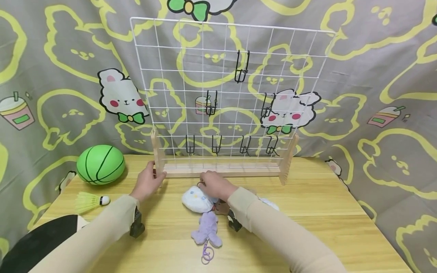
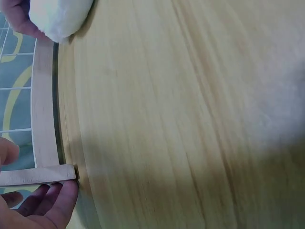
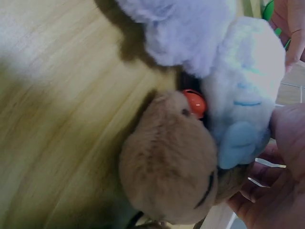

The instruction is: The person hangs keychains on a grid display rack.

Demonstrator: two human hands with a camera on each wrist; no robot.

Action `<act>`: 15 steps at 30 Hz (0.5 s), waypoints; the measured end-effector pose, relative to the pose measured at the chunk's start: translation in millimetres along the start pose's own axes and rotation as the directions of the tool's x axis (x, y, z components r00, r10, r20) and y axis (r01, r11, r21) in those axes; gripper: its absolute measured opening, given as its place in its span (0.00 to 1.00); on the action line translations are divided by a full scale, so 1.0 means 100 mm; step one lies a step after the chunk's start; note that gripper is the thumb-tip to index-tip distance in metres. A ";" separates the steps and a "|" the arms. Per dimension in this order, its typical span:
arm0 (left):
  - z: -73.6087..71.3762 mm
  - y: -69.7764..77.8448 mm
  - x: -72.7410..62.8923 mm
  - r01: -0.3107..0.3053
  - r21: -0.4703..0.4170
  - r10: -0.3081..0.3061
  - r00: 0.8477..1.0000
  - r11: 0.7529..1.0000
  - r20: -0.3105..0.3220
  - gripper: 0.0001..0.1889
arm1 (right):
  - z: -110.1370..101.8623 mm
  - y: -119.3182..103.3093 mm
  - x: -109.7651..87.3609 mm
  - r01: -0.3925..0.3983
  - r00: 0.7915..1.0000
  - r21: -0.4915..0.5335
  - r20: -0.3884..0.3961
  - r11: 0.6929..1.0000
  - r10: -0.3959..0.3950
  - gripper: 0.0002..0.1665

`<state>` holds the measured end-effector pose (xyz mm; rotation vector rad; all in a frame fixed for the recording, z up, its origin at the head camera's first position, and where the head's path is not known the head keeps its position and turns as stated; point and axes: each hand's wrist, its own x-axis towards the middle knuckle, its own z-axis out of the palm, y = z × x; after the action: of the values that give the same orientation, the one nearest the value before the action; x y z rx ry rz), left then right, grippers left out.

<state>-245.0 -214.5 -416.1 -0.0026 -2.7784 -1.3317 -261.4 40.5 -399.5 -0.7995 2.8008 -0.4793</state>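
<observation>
On the desk, the rack was stood before the curtain. Seven hooks were hung on it, four in the lowest row. The ball was placed to its left, the shuttlecock nearer the front. The rack's left end was clasped by the left fingers. Before the rack, the first toy was gripped at its far end by the right fingers; the second toy was laid nearer. The third toy was set beside the first, the bell between them.
</observation>
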 end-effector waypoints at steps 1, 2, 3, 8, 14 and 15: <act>0.00 0.00 0.00 -0.003 0.002 0.003 1.000 1.000 -0.003 0.33 | 0.01 0.01 0.01 -0.007 1.000 0.007 0.002 1.000 0.007 0.15; 0.01 0.01 0.01 -0.004 0.000 0.004 1.000 1.000 -0.005 0.33 | 0.01 0.01 0.02 -0.013 1.000 0.010 0.005 1.000 0.013 0.14; 0.01 0.01 0.01 -0.006 0.002 0.006 1.000 1.000 -0.007 0.32 | 0.02 0.02 0.02 -0.018 1.000 0.008 0.006 1.000 0.018 0.14; 0.02 -0.01 0.03 -0.008 0.012 0.008 1.000 1.000 -0.013 0.28 | 0.01 -0.01 0.05 -0.034 0.999 0.004 0.008 0.999 0.034 0.12; 0.04 -0.03 0.04 -0.006 0.020 0.006 1.000 1.000 -0.015 0.25 | 0.04 -0.02 0.05 -0.055 0.998 -0.016 0.010 0.998 0.056 0.11; 0.05 -0.03 0.04 -0.009 0.025 0.009 1.000 1.000 -0.016 0.25 | 0.05 -0.02 0.05 -0.056 0.998 -0.018 0.009 0.998 0.056 0.11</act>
<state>-249.5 -213.0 -421.5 -0.0033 -2.7782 -1.2886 -263.5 35.0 -404.2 -0.7227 2.8136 -0.4412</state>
